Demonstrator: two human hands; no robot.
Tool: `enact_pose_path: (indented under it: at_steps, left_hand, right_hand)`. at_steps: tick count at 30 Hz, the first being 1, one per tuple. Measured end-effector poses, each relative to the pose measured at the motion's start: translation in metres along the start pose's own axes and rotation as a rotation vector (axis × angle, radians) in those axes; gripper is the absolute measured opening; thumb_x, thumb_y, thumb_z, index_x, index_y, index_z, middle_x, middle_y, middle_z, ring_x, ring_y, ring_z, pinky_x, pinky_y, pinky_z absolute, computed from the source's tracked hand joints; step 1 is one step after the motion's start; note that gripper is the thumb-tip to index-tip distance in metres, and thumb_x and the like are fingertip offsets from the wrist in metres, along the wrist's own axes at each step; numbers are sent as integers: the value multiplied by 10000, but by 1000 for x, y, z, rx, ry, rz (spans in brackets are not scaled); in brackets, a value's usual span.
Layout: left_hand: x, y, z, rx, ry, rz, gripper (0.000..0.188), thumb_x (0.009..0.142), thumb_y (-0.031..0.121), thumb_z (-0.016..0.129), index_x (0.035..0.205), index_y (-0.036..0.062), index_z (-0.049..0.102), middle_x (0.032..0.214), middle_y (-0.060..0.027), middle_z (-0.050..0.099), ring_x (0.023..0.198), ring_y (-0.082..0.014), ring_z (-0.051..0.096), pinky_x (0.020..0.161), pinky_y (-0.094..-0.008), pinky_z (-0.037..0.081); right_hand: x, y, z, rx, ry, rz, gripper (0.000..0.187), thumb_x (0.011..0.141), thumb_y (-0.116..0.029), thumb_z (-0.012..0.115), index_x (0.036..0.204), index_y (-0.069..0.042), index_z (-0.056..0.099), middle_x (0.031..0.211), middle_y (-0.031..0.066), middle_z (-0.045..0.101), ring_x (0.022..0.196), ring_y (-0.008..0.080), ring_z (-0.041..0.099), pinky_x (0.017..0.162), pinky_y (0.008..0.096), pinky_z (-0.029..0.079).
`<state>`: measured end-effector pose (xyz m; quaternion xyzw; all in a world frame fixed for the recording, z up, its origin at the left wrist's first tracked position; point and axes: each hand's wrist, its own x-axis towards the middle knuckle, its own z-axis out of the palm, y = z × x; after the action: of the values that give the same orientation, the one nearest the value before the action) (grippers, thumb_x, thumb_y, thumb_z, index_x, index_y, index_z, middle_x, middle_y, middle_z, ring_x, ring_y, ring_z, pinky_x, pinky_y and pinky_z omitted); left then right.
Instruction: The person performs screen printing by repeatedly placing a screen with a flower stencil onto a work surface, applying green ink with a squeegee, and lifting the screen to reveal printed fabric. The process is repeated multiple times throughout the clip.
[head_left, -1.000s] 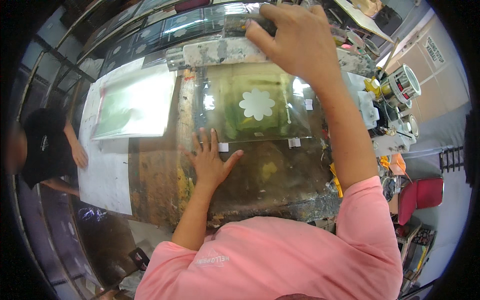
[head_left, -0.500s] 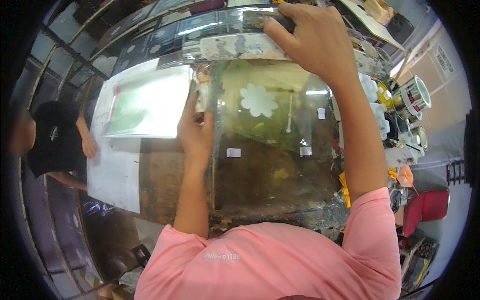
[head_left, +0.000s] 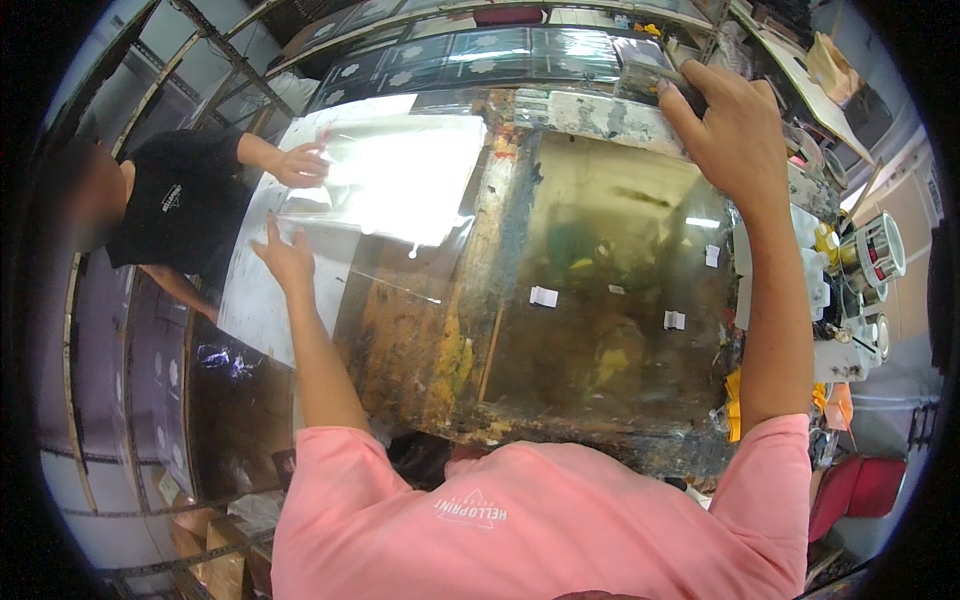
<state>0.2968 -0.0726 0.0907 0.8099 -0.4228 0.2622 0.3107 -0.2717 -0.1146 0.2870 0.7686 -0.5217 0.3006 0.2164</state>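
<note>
My left hand (head_left: 285,255) reaches over the left side of the table, fingers apart, at the near left edge of a clear plastic sheet (head_left: 440,240). The sheet lies over bright white sheets (head_left: 400,160) and overhangs them on the near right side. A co-worker's hand (head_left: 300,165) rests at its left edge. At the far right, my right hand (head_left: 735,130) is curled beside a dark block-like piece (head_left: 648,82); what its fingers grip is hidden. Between my arms lies a dark glossy work surface (head_left: 610,370), with small white tabs (head_left: 543,297) on it.
A co-worker in a black shirt (head_left: 190,200) stands at the left. Cans (head_left: 873,250) and white plastic bottles (head_left: 808,260) crowd the right side. Dark sheets with pale flowers (head_left: 430,65) lie beyond the table. A red chair (head_left: 855,495) stands lower right.
The flower-printed clear sheet has left the work surface and lies leftward over the white sheets. My left hand has moved left and opened. The co-worker's hand has reached onto the sheet.
</note>
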Motion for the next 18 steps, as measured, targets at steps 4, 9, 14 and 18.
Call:
enact_pose_path:
  at_steps: [4,9,14,18]
  left_hand:
    - [-39,59,4,-9,-127,386,638,1008,332,685,1572,80,525,1627,-235,479,1586,-357,345,1284,-682,79]
    - [-75,134,20,25,-487,626,596,1106,431,459,1575,68,516,1662,-122,479,1578,-378,355,1247,-762,-20]
    - [-86,143,33,8,-630,464,563,1116,421,433,1525,60,571,1581,-129,571,1518,-367,453,1242,-765,-39]
    - [-72,156,12,-111,-573,444,457,1127,364,439,1309,51,718,1304,-144,731,1283,-356,638,1249,-752,46]
  right_hand:
    - [3,2,3,-11,5,-3,436,983,-425,631,1102,-25,758,1048,205,754,948,389,680,913,429,466]
    - [19,10,5,5,20,-4,500,961,-473,630,1135,-26,772,1005,213,763,935,398,712,927,496,486]
    - [15,10,3,13,17,11,449,976,-434,639,1124,-28,763,1059,206,758,949,390,681,920,440,463]
    - [14,8,3,6,-20,27,469,969,-441,644,1143,-21,760,1054,200,760,957,380,687,918,444,459]
